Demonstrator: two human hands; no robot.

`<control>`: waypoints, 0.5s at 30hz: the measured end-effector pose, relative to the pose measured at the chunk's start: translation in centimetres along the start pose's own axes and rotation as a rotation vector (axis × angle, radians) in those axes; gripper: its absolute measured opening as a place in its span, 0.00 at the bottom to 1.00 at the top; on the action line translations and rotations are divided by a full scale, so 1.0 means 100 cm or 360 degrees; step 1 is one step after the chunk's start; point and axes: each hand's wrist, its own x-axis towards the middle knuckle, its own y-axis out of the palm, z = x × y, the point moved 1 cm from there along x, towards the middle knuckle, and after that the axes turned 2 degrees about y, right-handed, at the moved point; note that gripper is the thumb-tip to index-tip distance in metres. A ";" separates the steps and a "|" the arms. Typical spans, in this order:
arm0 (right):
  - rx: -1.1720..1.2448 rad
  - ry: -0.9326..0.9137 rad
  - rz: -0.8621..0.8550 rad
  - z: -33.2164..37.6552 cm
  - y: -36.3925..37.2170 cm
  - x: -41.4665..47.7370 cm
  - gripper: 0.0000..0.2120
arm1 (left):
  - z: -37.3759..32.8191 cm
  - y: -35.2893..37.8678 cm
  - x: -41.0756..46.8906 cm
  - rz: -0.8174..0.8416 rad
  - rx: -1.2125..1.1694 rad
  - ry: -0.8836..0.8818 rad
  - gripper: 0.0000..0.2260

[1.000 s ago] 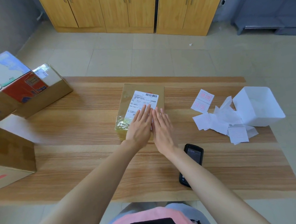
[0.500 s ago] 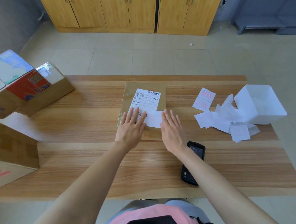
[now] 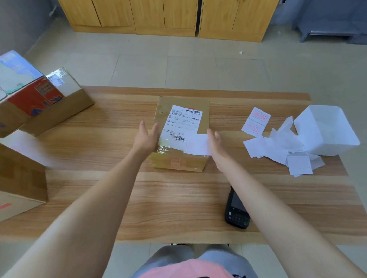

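Observation:
A brown cardboard parcel (image 3: 179, 162) sits in the middle of the wooden table (image 3: 160, 204). A white shipping label with barcodes (image 3: 182, 122) covers its top, and a smaller white sticker with red print (image 3: 197, 145) lies at its near right corner. My left hand (image 3: 147, 135) is at the parcel's left side with straight fingers, palm facing the box. My right hand (image 3: 216, 142) is at the right side, fingers straight, its edge against the small sticker. Neither hand curls round anything.
A black handheld scanner (image 3: 236, 210) lies near the front edge under my right forearm. A heap of white stickers and backing paper (image 3: 275, 146) and a white bin (image 3: 326, 130) sit on the right. Several cardboard boxes (image 3: 25, 101) stand on the left.
Both hands slid apart off the parcel's top, from pressing side by side on the label to its left and right sides. The small red-printed sticker now shows on the near right corner.

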 end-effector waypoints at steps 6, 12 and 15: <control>0.0148 0.0241 0.0165 0.003 0.007 0.010 0.26 | 0.012 0.003 0.011 0.0193 -0.0408 -0.0167 0.27; 0.0198 0.0241 0.0136 -0.002 0.016 0.012 0.29 | 0.017 0.011 0.012 0.0261 -0.0465 -0.0217 0.22; 0.0193 0.0215 0.0155 -0.002 0.017 0.013 0.38 | 0.018 0.012 0.011 0.0231 -0.0513 -0.0242 0.20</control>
